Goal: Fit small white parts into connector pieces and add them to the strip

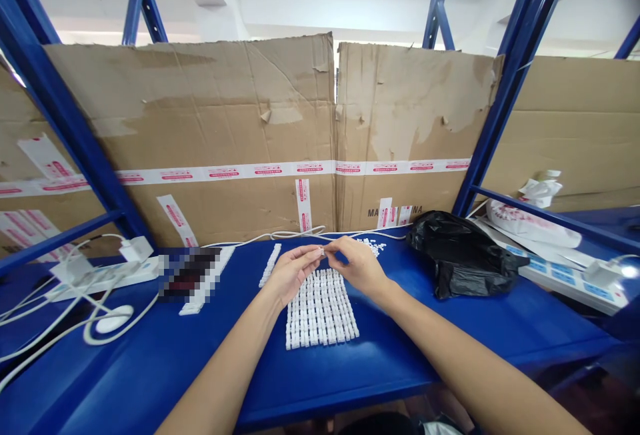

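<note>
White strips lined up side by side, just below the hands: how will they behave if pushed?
The white strips would probably slide easily; the blue tabletop looks smooth and glossy. They may separate, since their near ends look uneven. Tipping seems unlikely, as they lie flat.

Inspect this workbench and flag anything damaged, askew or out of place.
The cardboard panels behind the blue bench look worn: peeled surface patches and ragged top edges. Loose white pieces lie scattered beyond the right hand, unlike the white parts lined up in neat rows.

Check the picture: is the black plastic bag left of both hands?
No, the black plastic bag lies to the right of the right hand.
</note>
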Action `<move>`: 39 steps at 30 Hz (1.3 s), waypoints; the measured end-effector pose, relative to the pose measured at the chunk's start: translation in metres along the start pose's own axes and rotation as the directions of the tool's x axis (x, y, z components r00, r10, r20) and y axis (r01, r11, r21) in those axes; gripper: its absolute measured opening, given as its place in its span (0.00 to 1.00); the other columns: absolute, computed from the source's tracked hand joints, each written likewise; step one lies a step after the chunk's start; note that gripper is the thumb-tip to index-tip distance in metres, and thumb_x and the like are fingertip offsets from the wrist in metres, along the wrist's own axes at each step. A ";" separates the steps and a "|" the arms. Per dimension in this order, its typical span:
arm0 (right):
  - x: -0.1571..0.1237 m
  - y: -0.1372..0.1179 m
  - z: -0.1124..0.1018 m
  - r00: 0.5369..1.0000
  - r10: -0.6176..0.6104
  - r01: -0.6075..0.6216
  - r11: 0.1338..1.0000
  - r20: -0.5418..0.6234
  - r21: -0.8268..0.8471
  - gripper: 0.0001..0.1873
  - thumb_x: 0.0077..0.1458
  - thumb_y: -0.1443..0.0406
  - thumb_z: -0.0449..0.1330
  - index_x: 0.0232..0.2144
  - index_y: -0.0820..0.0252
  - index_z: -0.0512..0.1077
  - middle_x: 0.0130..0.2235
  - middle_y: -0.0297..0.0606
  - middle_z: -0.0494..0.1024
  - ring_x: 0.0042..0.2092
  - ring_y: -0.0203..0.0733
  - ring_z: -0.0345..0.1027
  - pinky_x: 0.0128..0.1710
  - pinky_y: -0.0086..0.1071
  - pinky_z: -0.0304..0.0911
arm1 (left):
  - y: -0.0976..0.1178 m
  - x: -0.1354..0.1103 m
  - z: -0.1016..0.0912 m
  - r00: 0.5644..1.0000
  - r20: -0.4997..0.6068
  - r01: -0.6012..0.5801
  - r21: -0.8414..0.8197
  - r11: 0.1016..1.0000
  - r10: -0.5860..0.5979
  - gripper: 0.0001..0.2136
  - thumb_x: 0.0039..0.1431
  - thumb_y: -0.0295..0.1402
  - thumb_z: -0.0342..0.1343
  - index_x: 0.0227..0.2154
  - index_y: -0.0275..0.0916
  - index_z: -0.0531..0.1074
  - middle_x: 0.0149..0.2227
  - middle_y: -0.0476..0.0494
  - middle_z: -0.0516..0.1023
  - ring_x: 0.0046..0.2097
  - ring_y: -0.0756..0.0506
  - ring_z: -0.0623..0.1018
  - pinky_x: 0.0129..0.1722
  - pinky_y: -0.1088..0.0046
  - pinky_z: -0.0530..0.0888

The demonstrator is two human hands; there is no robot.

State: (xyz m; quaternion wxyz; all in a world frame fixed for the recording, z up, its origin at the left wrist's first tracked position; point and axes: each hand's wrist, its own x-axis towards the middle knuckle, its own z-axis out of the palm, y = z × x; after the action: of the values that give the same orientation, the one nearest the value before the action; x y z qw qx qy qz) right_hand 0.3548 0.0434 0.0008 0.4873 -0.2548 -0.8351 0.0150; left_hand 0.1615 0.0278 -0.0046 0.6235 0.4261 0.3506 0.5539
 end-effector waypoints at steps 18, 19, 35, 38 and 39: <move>-0.004 0.021 -0.015 0.959 0.275 -0.277 0.960 0.066 0.030 0.09 0.66 0.65 0.58 0.46 0.55 0.76 0.40 0.37 0.83 0.40 0.43 0.77 0.42 0.36 0.69 | -0.006 -0.008 0.009 0.851 0.085 -0.477 0.539 0.694 0.518 0.15 0.57 0.32 0.66 0.48 0.43 0.80 0.49 0.42 0.83 0.50 0.40 0.83 0.58 0.57 0.78; -0.002 0.013 -0.010 0.965 0.252 -0.258 0.963 0.073 0.076 0.10 0.65 0.66 0.58 0.47 0.55 0.75 0.41 0.37 0.83 0.40 0.42 0.77 0.42 0.35 0.69 | -0.007 -0.009 0.010 0.842 0.101 -0.493 0.543 0.680 0.529 0.16 0.57 0.32 0.66 0.49 0.44 0.80 0.49 0.42 0.82 0.50 0.40 0.82 0.57 0.57 0.79; 0.000 0.009 0.002 0.911 0.411 -0.401 0.901 -0.035 0.166 0.04 0.54 0.69 0.59 0.33 0.56 0.72 0.30 0.33 0.81 0.31 0.39 0.75 0.33 0.32 0.69 | -0.005 -0.018 0.025 0.807 0.112 -0.534 0.561 0.633 0.580 0.17 0.56 0.31 0.67 0.49 0.46 0.79 0.46 0.43 0.82 0.46 0.40 0.82 0.56 0.56 0.78; -0.003 0.016 0.000 0.896 0.443 -0.423 0.865 -0.017 0.271 0.03 0.58 0.65 0.61 0.36 0.56 0.72 0.33 0.35 0.83 0.34 0.41 0.78 0.37 0.34 0.71 | -0.005 -0.017 0.025 0.792 0.110 -0.551 0.553 0.625 0.601 0.14 0.57 0.33 0.67 0.47 0.45 0.80 0.47 0.42 0.81 0.48 0.39 0.82 0.57 0.56 0.78; -0.004 0.016 0.000 0.899 0.437 -0.417 0.857 0.002 0.304 0.05 0.59 0.63 0.62 0.38 0.57 0.73 0.35 0.36 0.84 0.36 0.41 0.79 0.38 0.35 0.72 | -0.006 -0.016 0.025 0.789 0.117 -0.555 0.557 0.618 0.603 0.13 0.57 0.33 0.66 0.46 0.45 0.80 0.47 0.42 0.81 0.48 0.39 0.81 0.56 0.56 0.78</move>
State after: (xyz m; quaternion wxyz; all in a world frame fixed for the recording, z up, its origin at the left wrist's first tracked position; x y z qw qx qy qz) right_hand 0.3628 0.0555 -0.0064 0.5324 -0.3578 -0.7289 0.2392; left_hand 0.1839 0.0082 -0.0008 0.2416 0.6573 0.3667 0.6125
